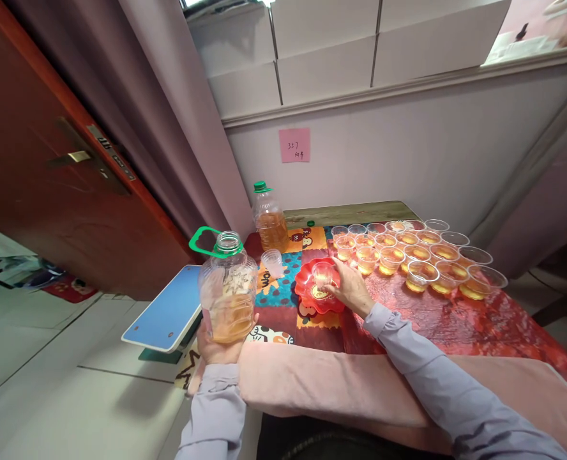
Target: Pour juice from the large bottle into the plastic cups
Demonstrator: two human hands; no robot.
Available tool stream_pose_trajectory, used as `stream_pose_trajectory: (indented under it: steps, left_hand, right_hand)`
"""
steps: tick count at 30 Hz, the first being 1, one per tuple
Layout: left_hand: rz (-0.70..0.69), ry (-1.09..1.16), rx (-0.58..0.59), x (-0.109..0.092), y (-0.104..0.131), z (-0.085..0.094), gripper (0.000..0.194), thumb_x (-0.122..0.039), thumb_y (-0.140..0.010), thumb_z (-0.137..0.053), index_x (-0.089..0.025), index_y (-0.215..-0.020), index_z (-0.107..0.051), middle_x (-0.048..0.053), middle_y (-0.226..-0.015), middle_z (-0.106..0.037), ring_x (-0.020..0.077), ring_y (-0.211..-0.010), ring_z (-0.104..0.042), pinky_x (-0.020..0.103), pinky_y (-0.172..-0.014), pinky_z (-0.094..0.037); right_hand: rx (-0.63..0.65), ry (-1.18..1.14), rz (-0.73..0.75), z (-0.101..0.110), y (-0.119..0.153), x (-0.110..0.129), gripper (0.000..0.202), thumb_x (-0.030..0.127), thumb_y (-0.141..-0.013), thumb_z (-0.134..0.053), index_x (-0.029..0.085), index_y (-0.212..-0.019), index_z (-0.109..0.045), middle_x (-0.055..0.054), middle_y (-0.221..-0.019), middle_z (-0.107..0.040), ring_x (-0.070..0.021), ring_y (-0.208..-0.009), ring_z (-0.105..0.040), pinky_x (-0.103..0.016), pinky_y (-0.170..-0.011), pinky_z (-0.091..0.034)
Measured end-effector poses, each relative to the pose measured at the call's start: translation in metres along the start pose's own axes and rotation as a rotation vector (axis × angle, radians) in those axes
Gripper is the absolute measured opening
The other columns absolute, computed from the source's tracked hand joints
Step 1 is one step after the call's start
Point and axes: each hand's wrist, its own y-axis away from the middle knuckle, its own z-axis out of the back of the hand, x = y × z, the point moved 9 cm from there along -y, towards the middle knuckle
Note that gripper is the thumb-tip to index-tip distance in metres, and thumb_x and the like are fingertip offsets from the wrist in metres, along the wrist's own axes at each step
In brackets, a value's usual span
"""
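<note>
Low and left of centre, the left hand [221, 348] grips an uncapped jug [228, 287], about a third full of amber liquid. At centre, the right hand [348, 289] pinches an empty cup [322, 275] standing in a red dish [312, 295]. Beyond, right of centre, most cups [410, 252] hold liquid; a few at the far edge look unfilled. A capped bottle [269, 220] stands behind.

Red scalloped dish [312, 295], green-capped bottle [270, 218] – amber liquid, pink note [294, 145], cartoon-patterned cloth [283, 291]
</note>
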Motion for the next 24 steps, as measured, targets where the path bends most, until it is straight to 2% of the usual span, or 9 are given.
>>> stream_pose_trajectory:
  steps: [4,6,8,11,14,16,19,21,24]
  left_hand:
    - [-0.005,-0.040,-0.064,-0.001,0.002,-0.003,0.073,-0.071,-0.080,-0.070,-0.029,-0.140,-0.071,0.017,-0.131,-0.081,0.0488,-0.114,-0.077,0.069,-0.084,-0.064]
    - [-0.033,-0.050,-0.085,-0.004,0.005,-0.007,0.069,-0.067,-0.081,-0.068,-0.030,-0.139,-0.072,0.016,-0.128,-0.082,0.0470,-0.112,-0.078,0.067,-0.082,-0.065]
    - [-0.063,-0.057,-0.101,-0.006,0.011,-0.015,0.064,-0.062,-0.084,-0.066,-0.029,-0.138,-0.073,0.014,-0.127,-0.083,0.0442,-0.110,-0.079,0.065,-0.085,-0.065]
    - [-0.133,-0.099,-0.161,-0.013,0.021,-0.031,0.056,-0.057,-0.089,-0.065,-0.027,-0.135,-0.076,0.011,-0.130,-0.082,0.0393,-0.116,-0.077,0.057,-0.095,-0.065]
    - [-0.293,-0.260,-0.317,-0.030,0.035,-0.044,0.052,-0.056,-0.089,-0.069,-0.024,-0.130,-0.078,0.010,-0.133,-0.080,0.0362,-0.125,-0.073,0.052,-0.103,-0.062]
    - [-0.373,-0.338,-0.360,-0.038,0.042,-0.054,0.049,-0.056,-0.088,-0.070,-0.023,-0.124,-0.079,0.009,-0.133,-0.080,0.0358,-0.132,-0.069,0.050,-0.109,-0.058]
    - [-0.434,-0.380,-0.390,-0.046,0.048,-0.062,0.044,-0.054,-0.084,-0.073,-0.023,-0.115,-0.081,0.009,-0.126,-0.081,0.0346,-0.133,-0.068,0.046,-0.110,-0.057]
    - [-0.456,-0.388,-0.443,-0.051,0.051,-0.063,0.042,-0.051,-0.082,-0.075,-0.023,-0.112,-0.082,0.008,-0.117,-0.083,0.0326,-0.123,-0.072,0.044,-0.105,-0.059]
    - [-0.477,-0.413,-0.518,-0.060,0.058,-0.065,0.040,-0.049,-0.079,-0.076,-0.023,-0.109,-0.082,0.005,-0.107,-0.084,0.0294,-0.107,-0.076,0.041,-0.095,-0.062]
  right_hand:
    - [-0.178,-0.173,-0.020,0.035,0.013,0.005,0.083,0.061,-0.092,-0.081,0.016,-0.157,-0.055,-0.025,-0.147,-0.071,-0.0420,-0.137,-0.069,-0.061,-0.116,-0.054]
    - [-0.296,-0.340,-0.058,0.052,0.023,0.011,0.073,0.063,-0.095,-0.076,0.019,-0.152,-0.060,-0.023,-0.143,-0.074,-0.0388,-0.134,-0.072,-0.058,-0.114,-0.057]
    - [-0.363,-0.514,-0.098,0.055,0.032,0.025,0.060,0.062,-0.098,-0.074,0.022,-0.143,-0.067,-0.019,-0.136,-0.077,-0.0350,-0.126,-0.075,-0.055,-0.112,-0.060]
    - [-0.306,-0.801,-0.133,0.031,0.038,0.057,0.051,0.061,-0.098,-0.074,0.024,-0.132,-0.073,-0.016,-0.129,-0.080,-0.0306,-0.115,-0.079,-0.050,-0.104,-0.065]
    - [-0.172,-1.094,-0.199,-0.008,0.040,0.085,0.054,0.063,-0.094,-0.080,0.024,-0.131,-0.075,-0.014,-0.131,-0.079,-0.0289,-0.111,-0.079,-0.047,-0.098,-0.067]
    - [-0.112,-1.232,-0.256,-0.026,0.040,0.095,0.057,0.062,-0.090,-0.085,0.025,-0.132,-0.076,-0.013,-0.132,-0.079,-0.0280,-0.111,-0.079,-0.046,-0.097,-0.066]
    - [-0.066,-1.360,-0.310,-0.036,0.037,0.099,0.059,0.062,-0.087,-0.088,0.028,-0.134,-0.077,-0.012,-0.129,-0.079,-0.0256,-0.106,-0.078,-0.041,-0.089,-0.067]
    - [-0.043,-1.417,-0.326,-0.037,0.036,0.099,0.059,0.062,-0.088,-0.087,0.030,-0.136,-0.077,-0.011,-0.127,-0.079,-0.0242,-0.102,-0.078,-0.039,-0.084,-0.067]
    - [-0.005,-1.456,-0.327,-0.037,0.037,0.100,0.059,0.060,-0.090,-0.087,0.033,-0.141,-0.076,-0.010,-0.131,-0.078,-0.0236,-0.103,-0.077,-0.039,-0.085,-0.067]
